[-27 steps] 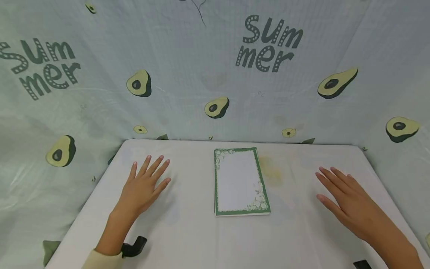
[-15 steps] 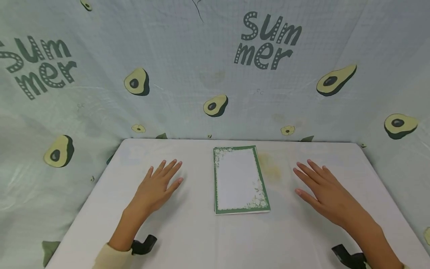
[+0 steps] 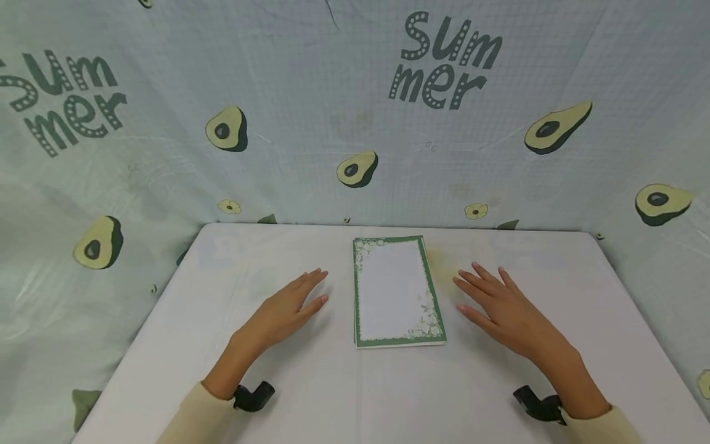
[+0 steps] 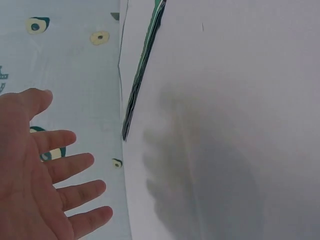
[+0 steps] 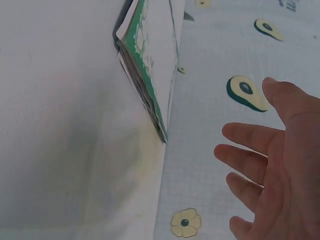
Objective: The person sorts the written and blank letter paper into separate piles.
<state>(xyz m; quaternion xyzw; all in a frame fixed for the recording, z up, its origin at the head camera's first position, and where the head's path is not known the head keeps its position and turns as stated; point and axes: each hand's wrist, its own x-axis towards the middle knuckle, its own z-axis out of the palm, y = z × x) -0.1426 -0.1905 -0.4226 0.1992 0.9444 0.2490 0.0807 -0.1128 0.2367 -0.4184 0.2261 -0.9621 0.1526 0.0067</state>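
Note:
A thin stack of paper sheets (image 3: 395,293) lies on the white table, its top sheet white with a green floral border. Layered edges of the stack show in the left wrist view (image 4: 142,72) and the right wrist view (image 5: 146,80). To its left, my left hand (image 3: 281,311) hovers over the table with fingers extended and nothing in it. My right hand (image 3: 507,314) hovers on the other side, fingers spread, also holding nothing. Both hands have their fingertips pointing toward the stack, with a gap left on each side.
The white table (image 3: 310,394) ends at a back edge just beyond the stack. Behind and beside it hangs a pale cloth (image 3: 299,92) printed with avocados and lettering. A black wrist mount (image 3: 254,396) sits on the left wrist, another black mount (image 3: 539,405) on the right.
Both hands have moved inward toward the stack, the left going right and the right going left. The stack stays in place; the head view has shifted slightly.

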